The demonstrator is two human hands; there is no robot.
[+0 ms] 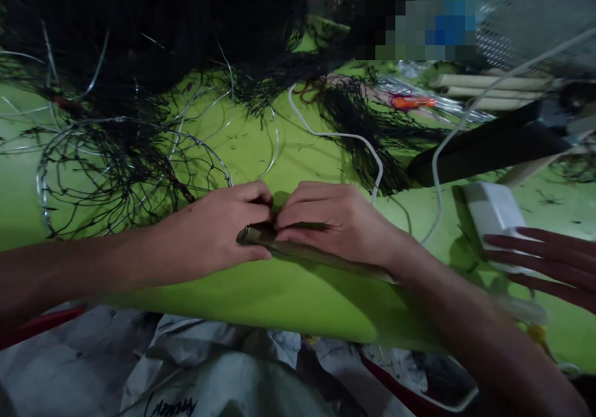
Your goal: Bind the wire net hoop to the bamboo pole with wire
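Observation:
My left hand (228,228) is closed around the near end of a dark, metallic-looking tool (261,236) low over the green table (298,150). Fingers of my right hand (326,221) are pinched on the same tool, close beside the left fingertips. The tool's long pale part runs rightward beneath my right wrist. Black netting (125,169) with a clear line loop lies to the left, beyond my left forearm. What the pinched fingertips hold is partly hidden.
Another person's hand (549,262) reaches in from the right over a white box (496,209). A white cord (437,162) crosses the table. Behind lie a dark angled bar (484,144), pale rods (493,91), an orange item (414,102) and piled black net (139,26).

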